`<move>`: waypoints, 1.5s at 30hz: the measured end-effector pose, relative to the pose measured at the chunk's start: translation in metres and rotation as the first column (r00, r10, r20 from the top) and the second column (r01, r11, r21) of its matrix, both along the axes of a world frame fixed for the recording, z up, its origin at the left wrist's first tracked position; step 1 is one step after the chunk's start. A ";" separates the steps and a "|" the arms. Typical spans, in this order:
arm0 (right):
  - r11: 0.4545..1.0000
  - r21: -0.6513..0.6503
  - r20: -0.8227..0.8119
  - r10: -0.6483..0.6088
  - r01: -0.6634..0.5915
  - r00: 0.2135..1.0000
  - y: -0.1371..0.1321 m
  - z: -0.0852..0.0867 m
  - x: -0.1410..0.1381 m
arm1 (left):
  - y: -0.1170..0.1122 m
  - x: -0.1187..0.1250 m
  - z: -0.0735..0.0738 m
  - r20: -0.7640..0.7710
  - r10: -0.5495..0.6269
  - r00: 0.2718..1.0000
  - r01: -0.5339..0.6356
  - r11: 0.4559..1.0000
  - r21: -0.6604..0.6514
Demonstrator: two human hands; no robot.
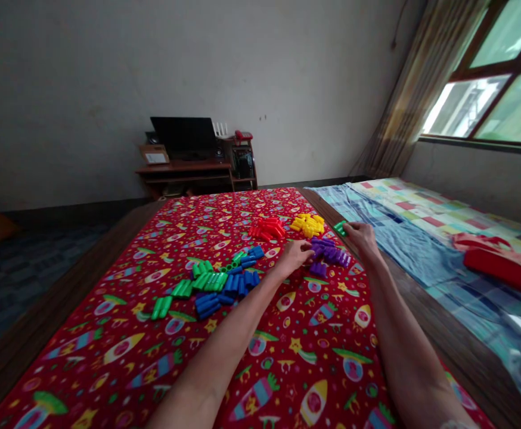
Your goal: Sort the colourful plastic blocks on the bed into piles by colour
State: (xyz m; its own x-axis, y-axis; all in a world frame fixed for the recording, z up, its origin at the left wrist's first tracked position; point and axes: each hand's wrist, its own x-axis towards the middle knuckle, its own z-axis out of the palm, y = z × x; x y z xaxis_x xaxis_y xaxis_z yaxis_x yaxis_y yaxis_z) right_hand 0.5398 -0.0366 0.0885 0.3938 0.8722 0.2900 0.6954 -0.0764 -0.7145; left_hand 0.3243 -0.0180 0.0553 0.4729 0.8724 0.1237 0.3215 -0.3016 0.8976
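Note:
My right hand [362, 237] pinches a green ribbed plastic piece [340, 227] at the right edge of the red patterned cloth [269, 345]. My left hand [294, 257] has its fingers curled together at the left side of a pile of purple pieces [328, 252]; what its fingertips hold, if anything, is hidden. Just beyond the hands lie a yellow pile [307, 224] and a red pile [268, 228]. To the left of my left forearm, green tube-like pieces [216, 281] and blue ones [233, 285] lie side by side, partly mixed.
The cloth covers a dark wooden table [86, 256]. Against its right side is a bed [403, 220] with a checked blue sheet and a red-and-pink item [506, 268]. A desk [184, 168] with a monitor [184, 137] stands by the far wall.

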 end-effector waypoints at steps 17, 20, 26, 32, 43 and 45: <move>0.542 0.020 -0.003 0.840 -0.840 0.542 -0.051 -0.012 -0.219 | -0.045 -0.253 0.031 -0.406 0.461 0.789 -0.275 0.857 0.436; 0.491 0.038 0.036 0.870 -0.870 0.492 -0.062 -0.024 -0.230 | -0.046 -0.280 0.022 -0.481 0.385 0.788 -0.200 0.898 0.392; 0.509 0.065 0.055 0.857 -0.858 0.512 -0.063 -0.026 -0.224 | -0.044 -0.286 0.006 -0.520 0.534 0.666 -0.360 0.841 0.403; 0.493 0.033 0.041 0.868 -0.869 0.494 -0.065 -0.020 -0.223 | -0.042 -0.268 0.002 -0.476 0.531 0.701 -0.414 0.846 0.335; 0.522 0.225 0.153 0.815 -0.823 0.559 -0.065 -0.001 -0.211 | -0.067 -0.255 0.064 -0.294 0.340 0.893 -0.281 0.933 0.224; 0.463 0.258 0.237 0.821 -0.848 0.520 -0.067 0.000 -0.212 | -0.073 -0.231 0.063 -0.227 0.182 0.957 -0.156 0.980 0.127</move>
